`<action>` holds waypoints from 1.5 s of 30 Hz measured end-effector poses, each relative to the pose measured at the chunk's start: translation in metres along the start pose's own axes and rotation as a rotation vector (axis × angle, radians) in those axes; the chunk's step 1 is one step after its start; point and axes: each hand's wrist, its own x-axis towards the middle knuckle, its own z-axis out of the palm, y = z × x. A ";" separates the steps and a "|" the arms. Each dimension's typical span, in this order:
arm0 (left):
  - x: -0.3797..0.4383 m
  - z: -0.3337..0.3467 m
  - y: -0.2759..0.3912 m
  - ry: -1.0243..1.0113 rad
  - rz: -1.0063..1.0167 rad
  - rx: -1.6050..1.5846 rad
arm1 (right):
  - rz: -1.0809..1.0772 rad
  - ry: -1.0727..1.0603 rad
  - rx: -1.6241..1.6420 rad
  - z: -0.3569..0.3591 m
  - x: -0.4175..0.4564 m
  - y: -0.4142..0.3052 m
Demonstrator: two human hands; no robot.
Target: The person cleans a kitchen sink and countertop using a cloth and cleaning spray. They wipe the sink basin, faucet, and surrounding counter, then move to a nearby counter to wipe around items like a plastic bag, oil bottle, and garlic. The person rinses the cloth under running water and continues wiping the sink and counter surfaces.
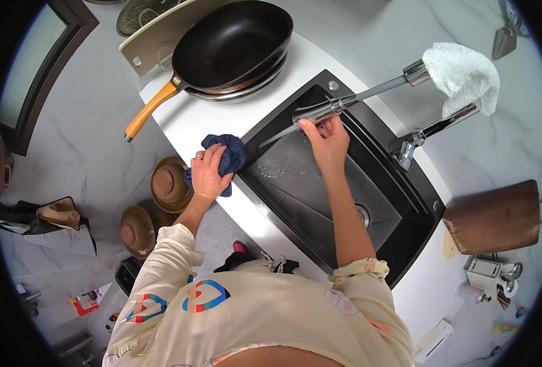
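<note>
My right hand (328, 142) grips the chrome pull-out spray head (316, 112) of the faucet, drawn out on its hose (381, 88) over the black sink (289, 192). A stream of water (277, 136) runs from its mouth toward the sink's left side, and the basin floor is wet. My left hand (208, 172) presses on a bunched dark blue cloth (231, 153) at the edge of the white countertop (183, 124), just left of the sink rim. A drain (363, 215) shows partly behind my right forearm.
A black wok (234, 46) with a wooden handle (151, 110) sits on the counter beyond the cloth. White towel (463, 78) hangs over the faucet spout. Brown bowls (172, 183) stand below the counter's left edge. A wooden cutting board (493, 218) leans at right near a utensil holder (484, 273).
</note>
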 end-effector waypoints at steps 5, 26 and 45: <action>0.000 -0.003 0.004 -0.017 -0.004 -0.011 | 0.055 -0.028 -0.236 -0.048 -0.033 -0.030; 0.000 -0.001 0.003 -0.016 -0.005 0.034 | -0.343 0.303 -0.348 -0.068 0.040 -0.116; 0.002 0.001 0.003 -0.007 0.028 0.037 | -0.381 0.147 -0.914 -0.177 -0.037 -0.037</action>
